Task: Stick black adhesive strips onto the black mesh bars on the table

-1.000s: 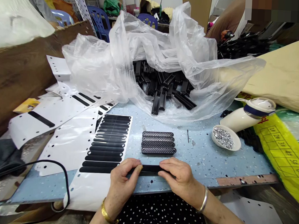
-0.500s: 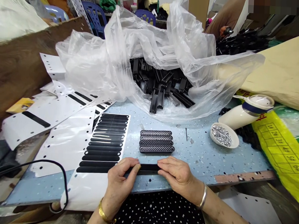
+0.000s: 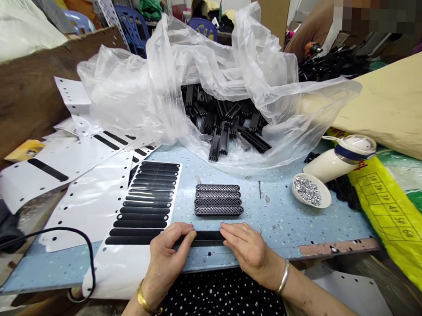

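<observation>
Black and slim, a long plastic strip (image 3: 207,238) lies pinched at both ends near the front edge of the speckled blue table (image 3: 285,218). The left hand (image 3: 167,254) closes thumb and curled fingers over one end; the right hand (image 3: 250,252) presses flatter fingers down on the other, so only the middle stretch shows between them. Just beyond the grip sit four perforated black bars (image 3: 218,201), stacked side by side. Off the left hand's side lies a white backing sheet of black oblong stickers (image 3: 147,204). Beyond the right hand, well apart, stands a small white dish of silvery bits (image 3: 310,190). Farther beyond, a clear plastic bag (image 3: 215,83) spills black ribbed parts (image 3: 222,121). Uneven pressure from the two hands could, I judge, skew the strip; a sliding wrist might nudge the neat bars out of line.
</observation>
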Demonstrator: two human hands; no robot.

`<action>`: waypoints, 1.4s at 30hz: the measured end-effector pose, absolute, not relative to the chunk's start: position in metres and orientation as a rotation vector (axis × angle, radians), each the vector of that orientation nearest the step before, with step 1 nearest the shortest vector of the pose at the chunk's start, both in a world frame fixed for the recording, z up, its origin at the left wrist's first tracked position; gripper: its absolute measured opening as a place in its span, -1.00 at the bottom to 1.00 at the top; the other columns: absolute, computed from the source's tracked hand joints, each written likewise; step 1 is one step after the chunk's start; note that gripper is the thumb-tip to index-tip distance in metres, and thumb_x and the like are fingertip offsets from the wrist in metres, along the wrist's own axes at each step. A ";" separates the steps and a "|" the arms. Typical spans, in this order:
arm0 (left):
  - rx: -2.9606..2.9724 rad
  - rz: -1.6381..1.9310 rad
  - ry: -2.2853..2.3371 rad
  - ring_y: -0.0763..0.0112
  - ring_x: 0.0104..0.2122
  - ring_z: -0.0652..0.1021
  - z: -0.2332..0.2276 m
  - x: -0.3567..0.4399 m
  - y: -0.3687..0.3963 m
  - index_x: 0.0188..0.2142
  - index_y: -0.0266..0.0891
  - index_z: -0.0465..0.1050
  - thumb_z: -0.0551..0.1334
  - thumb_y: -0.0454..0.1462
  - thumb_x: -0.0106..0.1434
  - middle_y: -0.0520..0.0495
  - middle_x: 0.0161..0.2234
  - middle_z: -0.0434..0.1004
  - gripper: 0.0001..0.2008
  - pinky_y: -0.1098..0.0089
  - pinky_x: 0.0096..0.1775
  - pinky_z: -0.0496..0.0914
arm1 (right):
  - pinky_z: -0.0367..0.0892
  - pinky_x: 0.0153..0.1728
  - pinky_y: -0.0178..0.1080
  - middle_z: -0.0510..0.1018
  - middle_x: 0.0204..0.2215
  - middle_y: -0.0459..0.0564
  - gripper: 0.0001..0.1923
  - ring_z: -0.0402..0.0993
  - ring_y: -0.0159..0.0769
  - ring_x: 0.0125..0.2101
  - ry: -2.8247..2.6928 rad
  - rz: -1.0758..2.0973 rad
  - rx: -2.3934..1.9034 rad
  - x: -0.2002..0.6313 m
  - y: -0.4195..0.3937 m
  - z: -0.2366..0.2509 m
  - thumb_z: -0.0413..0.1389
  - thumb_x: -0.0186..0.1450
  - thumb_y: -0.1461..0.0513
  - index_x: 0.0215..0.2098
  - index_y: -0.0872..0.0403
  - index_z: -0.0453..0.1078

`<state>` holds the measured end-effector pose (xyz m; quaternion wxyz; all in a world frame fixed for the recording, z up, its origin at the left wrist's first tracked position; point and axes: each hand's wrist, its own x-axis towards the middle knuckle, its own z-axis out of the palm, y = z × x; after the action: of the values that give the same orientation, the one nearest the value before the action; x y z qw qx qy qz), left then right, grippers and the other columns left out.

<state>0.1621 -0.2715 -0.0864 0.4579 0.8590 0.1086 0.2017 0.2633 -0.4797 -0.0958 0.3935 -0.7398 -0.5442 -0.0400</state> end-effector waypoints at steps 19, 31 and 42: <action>2.523 0.502 -0.325 0.20 -0.30 0.46 -0.060 0.190 -0.310 -0.15 -0.29 0.40 0.15 -0.39 0.22 -0.18 -0.29 0.50 -0.81 0.15 -0.28 0.36 | 0.41 -0.48 -0.31 0.54 -0.48 -0.01 -0.85 0.45 -0.36 -0.51 -0.706 0.015 -2.050 0.287 -0.521 -0.090 0.14 0.24 0.23 -0.31 0.13 0.53; 2.644 0.362 -0.409 0.23 -0.44 0.38 -0.078 0.202 -0.317 -0.34 -0.26 0.41 0.01 -0.46 0.25 -0.10 -0.46 0.39 -0.78 0.20 -0.38 0.26 | 0.23 -0.37 -0.30 0.53 -0.46 0.05 -0.76 0.42 -0.26 -0.41 -0.462 -0.074 -2.623 0.409 -0.506 -0.106 0.22 0.15 0.10 -0.39 0.14 0.53; 2.428 0.569 -0.372 0.22 -0.33 0.47 -0.057 0.197 -0.311 -0.11 -0.31 0.40 0.17 -0.39 0.22 -0.16 -0.31 0.50 -0.77 0.17 -0.29 0.38 | 0.31 -0.46 -0.31 0.49 -0.55 0.00 -0.80 0.40 -0.34 -0.53 -0.392 0.071 -2.415 0.376 -0.519 -0.071 0.02 0.26 0.28 -0.29 0.22 0.46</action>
<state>0.1968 -0.3107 -0.0575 0.3051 0.9171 -0.1406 0.2147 0.3764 -0.5192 -0.0708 0.3398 -0.9280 -0.1506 0.0271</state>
